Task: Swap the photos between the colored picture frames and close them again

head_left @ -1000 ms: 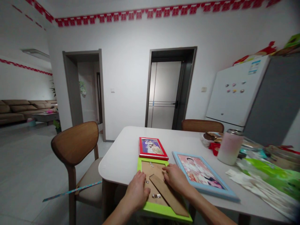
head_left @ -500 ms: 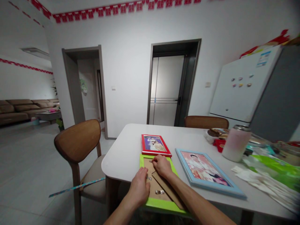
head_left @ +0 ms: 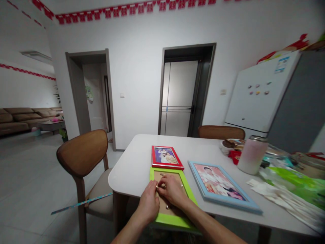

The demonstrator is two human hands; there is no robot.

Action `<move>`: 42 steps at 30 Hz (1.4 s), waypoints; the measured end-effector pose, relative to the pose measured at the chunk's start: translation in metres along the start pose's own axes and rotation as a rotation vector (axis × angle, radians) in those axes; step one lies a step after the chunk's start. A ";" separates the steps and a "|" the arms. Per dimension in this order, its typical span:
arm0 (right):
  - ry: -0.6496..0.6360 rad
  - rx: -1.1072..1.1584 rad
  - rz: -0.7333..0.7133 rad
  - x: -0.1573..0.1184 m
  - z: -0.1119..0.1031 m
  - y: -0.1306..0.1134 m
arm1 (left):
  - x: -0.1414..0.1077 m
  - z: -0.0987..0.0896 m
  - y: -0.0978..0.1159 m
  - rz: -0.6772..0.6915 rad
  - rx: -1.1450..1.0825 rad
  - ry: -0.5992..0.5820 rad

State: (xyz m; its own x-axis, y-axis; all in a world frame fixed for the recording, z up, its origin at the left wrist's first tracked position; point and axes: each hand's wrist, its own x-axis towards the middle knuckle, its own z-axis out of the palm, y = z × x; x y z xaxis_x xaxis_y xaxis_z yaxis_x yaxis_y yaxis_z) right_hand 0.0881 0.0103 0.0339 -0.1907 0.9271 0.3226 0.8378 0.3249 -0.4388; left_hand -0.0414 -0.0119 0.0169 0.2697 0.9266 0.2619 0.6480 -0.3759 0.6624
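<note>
A green frame (head_left: 189, 192) lies face down at the table's near edge, its brown backing board (head_left: 175, 174) showing with small metal clips. My left hand (head_left: 149, 201) rests on the frame's left side, fingers together by a clip. My right hand (head_left: 171, 189) is over the board with thumb and fingertips pinched at that left edge, touching near the left fingertips; what they pinch is too small to make out. Just beyond lies a red frame (head_left: 166, 156) with a photo, face up. To the right is a light blue frame (head_left: 220, 186), also face up.
On the white table (head_left: 132, 169), a pink and white bottle (head_left: 252, 155), white cloth (head_left: 281, 200) and green plastic packaging (head_left: 297, 179) crowd the right side. One wooden chair (head_left: 83, 152) stands at the left, another (head_left: 221, 132) behind the table.
My right hand has moved down and left from the upper clip to the left-edge clip. The backing's loose flap, raised under my right forearm before, no longer shows. The view has shifted slightly.
</note>
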 end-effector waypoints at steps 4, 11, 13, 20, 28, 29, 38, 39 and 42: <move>-0.018 0.024 -0.014 0.002 -0.004 -0.001 | 0.000 -0.001 0.002 0.016 -0.008 0.003; -0.176 0.207 -0.089 -0.027 -0.036 0.010 | 0.000 0.002 -0.003 -0.002 -0.012 0.011; -0.146 0.131 -0.054 -0.038 -0.043 0.014 | -0.001 0.003 -0.004 -0.007 -0.014 0.013; -0.084 -0.130 0.074 -0.057 -0.040 0.027 | -0.002 0.002 -0.002 -0.037 -0.029 0.026; -0.031 -0.074 0.132 -0.049 -0.052 0.021 | 0.002 0.002 0.004 -0.073 -0.153 0.043; -0.022 -0.083 0.134 -0.047 -0.056 0.019 | 0.003 0.002 0.006 -0.078 -0.185 0.053; 0.061 0.107 0.042 -0.031 -0.066 -0.004 | 0.029 -0.030 -0.012 -0.256 -0.527 0.167; 0.077 0.089 0.064 -0.031 -0.066 0.001 | 0.030 -0.038 -0.020 -0.283 -0.548 0.179; 0.084 -0.057 0.163 -0.035 -0.065 0.028 | 0.028 -0.063 -0.047 -0.356 -0.579 0.221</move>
State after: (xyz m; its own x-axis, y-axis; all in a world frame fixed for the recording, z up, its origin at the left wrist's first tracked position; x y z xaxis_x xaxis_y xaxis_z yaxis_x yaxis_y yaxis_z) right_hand 0.1517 -0.0254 0.0643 -0.0083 0.9470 0.3212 0.8821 0.1583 -0.4437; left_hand -0.1090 0.0325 0.0369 -0.0780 0.9954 0.0557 0.1713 -0.0416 0.9843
